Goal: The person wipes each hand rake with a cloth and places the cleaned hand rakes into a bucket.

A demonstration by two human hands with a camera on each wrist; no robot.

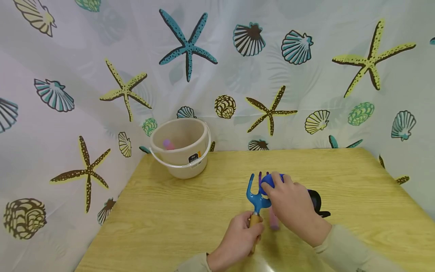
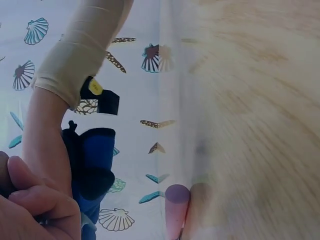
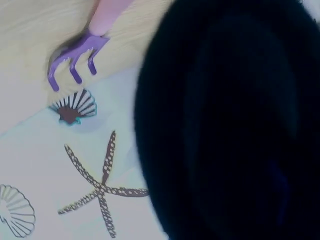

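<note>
My left hand [image 1: 241, 234] grips the wooden handle of a blue hand fork [image 1: 258, 202], its prongs pointing away from me. Just right of it, my right hand [image 1: 290, 204] holds a blue and black item [image 1: 314, 200] with its fingers bent over the blue end. Close up in the right wrist view, the item [image 3: 220, 120] appears as a dark oval; its exact kind is unclear. Blue and black parts of the item [image 2: 97, 150] show in the left wrist view. Under the hands, partly hidden, lies a purple hand fork [image 3: 75, 57] with a pink handle [image 1: 273, 221].
A beige bucket [image 1: 183, 166] with a white handle stands at the table's back left. Inside it shows a pink and purple thing [image 1: 168, 144]. A curtain [image 1: 217, 75] printed with shells and starfish surrounds the wooden table [image 1: 163, 219].
</note>
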